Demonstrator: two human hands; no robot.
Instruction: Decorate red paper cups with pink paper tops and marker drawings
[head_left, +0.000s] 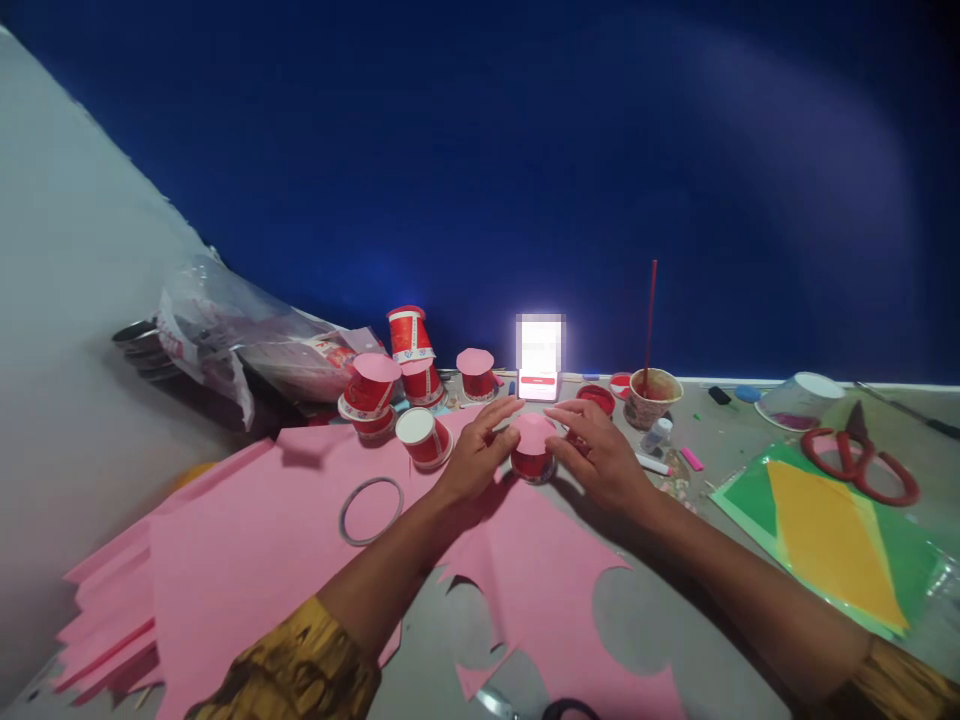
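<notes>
A: Step in hand?
B: Looks like seating the roughly round pink paper disc [534, 433] on an upturned red paper cup [531, 466]; disc lies on the cup's base, mid-counter [720, 690], in front of the lit phone [538, 355].
A: Hands?
B: Left hand [484, 445] and right hand [600, 450] curve in from either side, fingers and thumbs parted, neither closed; can't tell if fingertips press the disc's edge.
A: Next move?
B: Probably centre the disc, then press evenly; a one-sided push could slide it off or tip the cup.
A: How far along?
B: Partway, I'd judge; another upturned red cup with bare white base [420, 427] stands left, no disc on it; flag that, moving on.
</notes>
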